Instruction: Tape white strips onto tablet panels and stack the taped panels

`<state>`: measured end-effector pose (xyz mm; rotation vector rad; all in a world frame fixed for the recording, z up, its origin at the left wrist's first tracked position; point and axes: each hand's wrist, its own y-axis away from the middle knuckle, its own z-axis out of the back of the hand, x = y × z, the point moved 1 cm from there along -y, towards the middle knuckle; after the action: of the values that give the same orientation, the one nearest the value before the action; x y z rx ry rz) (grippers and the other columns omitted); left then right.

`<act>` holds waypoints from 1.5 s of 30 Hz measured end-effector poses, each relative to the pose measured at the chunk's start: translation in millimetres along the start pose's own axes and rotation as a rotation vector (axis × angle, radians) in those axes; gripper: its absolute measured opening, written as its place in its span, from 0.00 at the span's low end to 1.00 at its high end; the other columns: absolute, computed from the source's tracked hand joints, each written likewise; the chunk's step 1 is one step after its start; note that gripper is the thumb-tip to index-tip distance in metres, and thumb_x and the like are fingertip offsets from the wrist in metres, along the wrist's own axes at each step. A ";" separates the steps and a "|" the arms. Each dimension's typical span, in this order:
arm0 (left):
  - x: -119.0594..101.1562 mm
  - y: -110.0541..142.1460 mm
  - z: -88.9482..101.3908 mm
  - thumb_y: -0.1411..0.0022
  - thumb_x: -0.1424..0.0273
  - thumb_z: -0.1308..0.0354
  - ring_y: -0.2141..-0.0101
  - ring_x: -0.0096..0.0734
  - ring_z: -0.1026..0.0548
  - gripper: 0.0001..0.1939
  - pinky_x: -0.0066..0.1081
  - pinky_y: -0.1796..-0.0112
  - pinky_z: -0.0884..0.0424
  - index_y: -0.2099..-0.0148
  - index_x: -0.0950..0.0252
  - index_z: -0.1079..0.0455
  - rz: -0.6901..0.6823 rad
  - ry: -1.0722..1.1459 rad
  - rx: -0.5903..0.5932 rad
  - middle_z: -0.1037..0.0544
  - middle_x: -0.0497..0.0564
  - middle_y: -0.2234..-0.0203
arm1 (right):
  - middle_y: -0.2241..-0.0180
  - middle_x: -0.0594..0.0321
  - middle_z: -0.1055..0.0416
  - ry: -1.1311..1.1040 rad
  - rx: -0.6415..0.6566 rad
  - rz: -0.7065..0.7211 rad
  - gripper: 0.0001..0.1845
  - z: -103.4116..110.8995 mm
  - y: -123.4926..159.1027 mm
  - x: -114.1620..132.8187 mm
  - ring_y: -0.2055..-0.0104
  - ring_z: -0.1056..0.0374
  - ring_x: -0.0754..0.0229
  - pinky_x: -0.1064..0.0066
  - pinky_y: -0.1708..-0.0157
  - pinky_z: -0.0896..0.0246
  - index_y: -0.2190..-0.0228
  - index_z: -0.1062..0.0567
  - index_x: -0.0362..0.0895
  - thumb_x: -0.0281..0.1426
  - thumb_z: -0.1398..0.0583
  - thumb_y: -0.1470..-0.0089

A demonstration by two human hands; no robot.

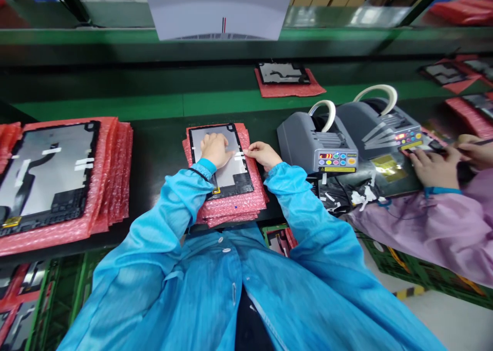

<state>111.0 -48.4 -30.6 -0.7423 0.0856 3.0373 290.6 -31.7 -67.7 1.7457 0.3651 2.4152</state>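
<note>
A tablet screen panel with a black frame and a silver-grey back lies on a stack of pink bubble-wrap sheets in front of me. My left hand rests on the panel's upper middle, thumb stretched to the right and fingers bent over the surface. At the panel's right edge, my right hand pinches the end of a strip of white tape; the fingertips partly cover it. A yellow-marked connector shows at the lower left of the panel, beneath my left wrist.
Two grey tape dispensers stand to the right, with tape scraps before them. A co-worker's hands work beyond. Left is a bubble-wrapped panel stack; another panel lies at the back. Green crates sit below.
</note>
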 end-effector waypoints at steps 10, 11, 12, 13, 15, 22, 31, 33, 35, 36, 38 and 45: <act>84.7 45.1 15.2 0.42 0.66 0.43 0.67 0.39 0.28 0.12 0.36 0.59 0.34 0.75 0.60 0.41 0.225 0.315 -0.123 0.28 0.51 0.76 | 0.75 0.65 0.38 0.427 -0.236 0.320 0.12 -14.2 10.6 14.4 0.68 0.38 0.58 0.65 0.60 0.42 0.80 0.39 0.47 0.27 0.39 0.53; 83.6 45.0 11.7 0.43 0.68 0.43 0.69 0.37 0.29 0.12 0.34 0.60 0.34 0.76 0.60 0.42 0.216 0.346 -0.146 0.29 0.49 0.77 | 0.73 0.63 0.37 0.460 -0.279 0.370 0.12 -17.7 13.6 19.3 0.65 0.37 0.56 0.64 0.57 0.42 0.80 0.40 0.47 0.26 0.40 0.53; 82.0 44.4 9.3 0.43 0.69 0.43 0.69 0.36 0.29 0.13 0.33 0.61 0.34 0.76 0.60 0.43 0.214 0.369 -0.172 0.30 0.49 0.78 | 0.72 0.61 0.37 0.463 -0.316 0.393 0.12 -20.6 16.4 23.7 0.64 0.37 0.56 0.63 0.55 0.42 0.80 0.41 0.47 0.25 0.42 0.52; 80.3 44.0 8.2 0.43 0.69 0.43 0.69 0.35 0.29 0.13 0.33 0.61 0.34 0.77 0.60 0.43 0.213 0.390 -0.194 0.30 0.48 0.78 | 0.71 0.61 0.37 0.437 -0.338 0.385 0.12 -22.9 18.9 27.4 0.64 0.37 0.56 0.62 0.56 0.42 0.79 0.41 0.48 0.26 0.42 0.51; 77.0 44.9 9.5 0.44 0.70 0.43 0.68 0.34 0.29 0.11 0.32 0.61 0.33 0.75 0.61 0.42 0.202 0.448 -0.240 0.29 0.48 0.77 | 0.73 0.64 0.37 0.324 -0.346 0.304 0.10 -25.6 22.0 32.2 0.67 0.37 0.57 0.63 0.59 0.40 0.76 0.41 0.48 0.30 0.42 0.50; 67.8 80.0 23.7 0.45 0.75 0.41 0.74 0.29 0.26 0.11 0.31 0.65 0.29 0.62 0.62 0.40 0.325 1.058 -0.235 0.27 0.43 0.78 | 0.73 0.64 0.29 -0.138 -0.032 0.279 0.14 -31.1 43.4 45.9 0.68 0.32 0.58 0.63 0.62 0.34 0.68 0.33 0.45 0.38 0.38 0.56; 131.9 184.5 158.8 0.43 0.76 0.42 0.65 0.31 0.23 0.16 0.35 0.57 0.27 0.51 0.66 0.33 0.144 0.696 -0.703 0.22 0.50 0.66 | 0.69 0.61 0.24 -0.364 0.336 0.412 0.14 -151.1 70.9 155.9 0.65 0.27 0.55 0.58 0.60 0.29 0.66 0.28 0.43 0.28 0.37 0.60; 168.2 194.1 198.1 0.44 0.77 0.42 0.61 0.33 0.24 0.16 0.39 0.53 0.29 0.51 0.68 0.31 0.174 0.604 -0.701 0.21 0.52 0.62 | 0.72 0.63 0.25 -0.358 0.417 0.410 0.12 -204.5 64.7 181.8 0.67 0.27 0.57 0.60 0.60 0.29 0.68 0.27 0.41 0.27 0.38 0.60; 204.9 188.5 222.6 0.44 0.77 0.40 0.60 0.36 0.24 0.14 0.44 0.50 0.31 0.54 0.71 0.29 0.274 0.507 -0.676 0.21 0.53 0.63 | 0.73 0.63 0.26 -0.295 0.461 0.400 0.11 -251.0 54.0 195.8 0.68 0.28 0.58 0.61 0.59 0.30 0.69 0.27 0.40 0.28 0.37 0.60; 221.0 181.0 228.1 0.45 0.77 0.39 0.59 0.38 0.25 0.12 0.45 0.49 0.32 0.57 0.71 0.28 0.329 0.461 -0.663 0.21 0.54 0.65 | 0.74 0.63 0.26 -0.223 0.473 0.402 0.10 -268.1 47.1 198.5 0.68 0.28 0.58 0.61 0.59 0.30 0.70 0.27 0.40 0.29 0.37 0.60; 245.7 162.6 227.5 0.48 0.77 0.37 0.58 0.43 0.25 0.06 0.48 0.47 0.35 0.64 0.70 0.26 0.422 0.377 -0.639 0.21 0.55 0.68 | 0.77 0.62 0.28 0.044 0.509 0.420 0.09 -286.7 31.0 199.2 0.68 0.28 0.56 0.60 0.58 0.31 0.73 0.27 0.41 0.31 0.34 0.60; 252.4 207.9 188.0 0.47 0.71 0.37 0.42 0.49 0.36 0.16 0.50 0.39 0.46 0.54 0.64 0.27 0.530 0.237 -1.023 0.29 0.61 0.46 | 0.71 0.50 0.24 0.845 0.471 0.633 0.19 -285.3 -44.9 227.6 0.61 0.27 0.49 0.60 0.55 0.34 0.78 0.25 0.41 0.45 0.38 0.49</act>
<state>-204.9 -245.3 29.9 -1.2499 -1.5953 3.2925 -53.4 36.3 43.0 0.9010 0.5594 3.7286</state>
